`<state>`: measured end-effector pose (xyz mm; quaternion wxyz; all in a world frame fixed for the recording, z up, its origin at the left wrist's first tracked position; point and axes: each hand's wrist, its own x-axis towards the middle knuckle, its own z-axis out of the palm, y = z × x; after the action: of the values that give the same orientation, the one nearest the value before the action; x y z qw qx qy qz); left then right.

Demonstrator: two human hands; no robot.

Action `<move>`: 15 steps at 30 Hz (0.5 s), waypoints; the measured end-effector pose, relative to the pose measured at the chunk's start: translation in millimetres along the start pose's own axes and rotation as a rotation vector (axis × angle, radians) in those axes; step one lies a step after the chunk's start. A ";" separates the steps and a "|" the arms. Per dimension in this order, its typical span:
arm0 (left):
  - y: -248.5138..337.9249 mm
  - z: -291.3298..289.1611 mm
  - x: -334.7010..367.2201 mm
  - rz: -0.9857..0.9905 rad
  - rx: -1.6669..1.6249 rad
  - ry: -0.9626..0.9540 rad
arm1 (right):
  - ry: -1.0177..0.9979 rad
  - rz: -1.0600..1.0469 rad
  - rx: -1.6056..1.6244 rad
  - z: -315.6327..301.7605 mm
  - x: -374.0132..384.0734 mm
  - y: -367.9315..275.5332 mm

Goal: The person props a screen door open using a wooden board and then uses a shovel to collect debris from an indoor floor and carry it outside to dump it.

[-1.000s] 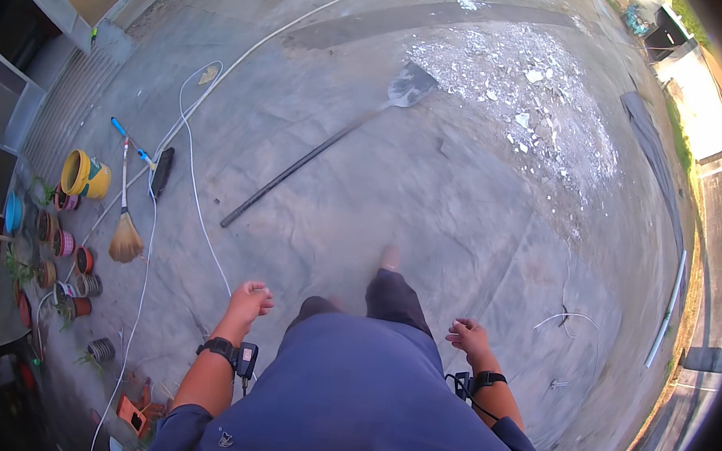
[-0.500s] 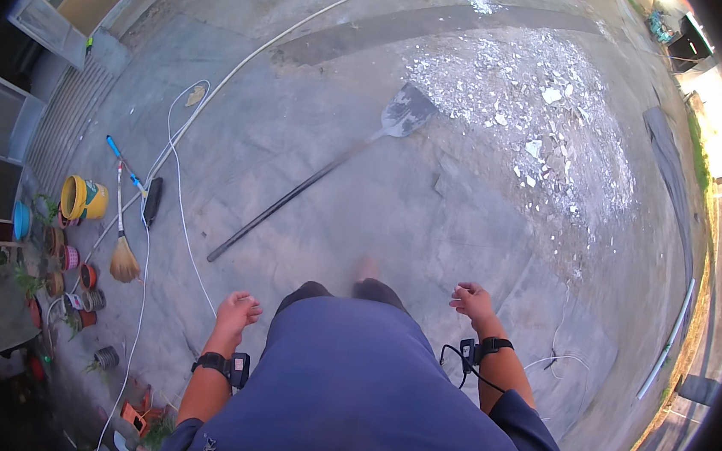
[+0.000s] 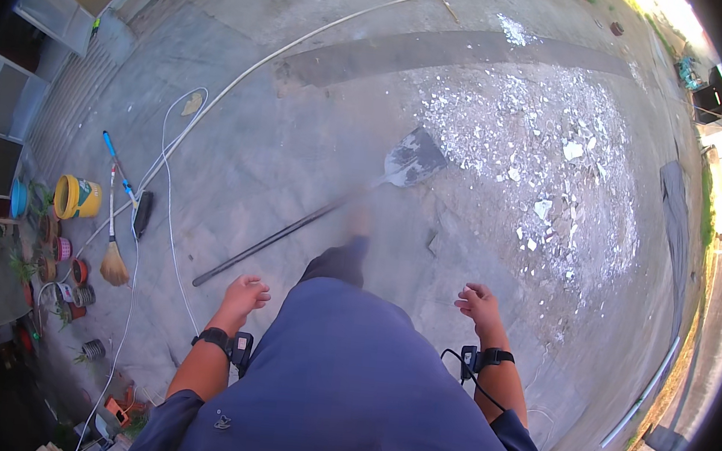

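On the grey ground ahead lies a long-handled shovel [image 3: 417, 159], its flat blade touching the edge of a patch of white broken fragments [image 3: 547, 156]. Its dark handle [image 3: 266, 250] slants toward the near left, and my blurred foot overlaps its line. At the left of my body hangs my left hand [image 3: 245, 296], fingers loosely bent and apart, nearest the handle's end but not touching it. My right hand [image 3: 478, 304] is in the air on the other side, fingers loosely curled with gaps between them. No object is clearly visible in either hand.
A straw broom [image 3: 114, 264], a brush with a blue handle [image 3: 118, 158] and a yellow bucket [image 3: 80, 198] are at the left, by several potted plants. A white cable [image 3: 179, 167] and a thicker hose [image 3: 259, 64] cross the ground. Dark rolled cloth [image 3: 675, 227] lies right.
I have moved forward, so the shovel and white fragments appear closer. One leg has swung ahead. Both hands stay at my sides, loosely bent.
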<state>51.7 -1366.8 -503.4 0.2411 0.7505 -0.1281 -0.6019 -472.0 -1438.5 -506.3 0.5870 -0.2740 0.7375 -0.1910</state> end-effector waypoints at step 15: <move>161.0 54.4 73.6 -0.015 -0.115 0.065 | -0.056 0.103 -0.163 -18.6 123.4 -177.8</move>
<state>32.8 -1550.5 -490.9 0.2835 0.7553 -0.0797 -0.5855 -477.9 -1655.0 -488.5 0.5923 -0.2877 0.7470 -0.0920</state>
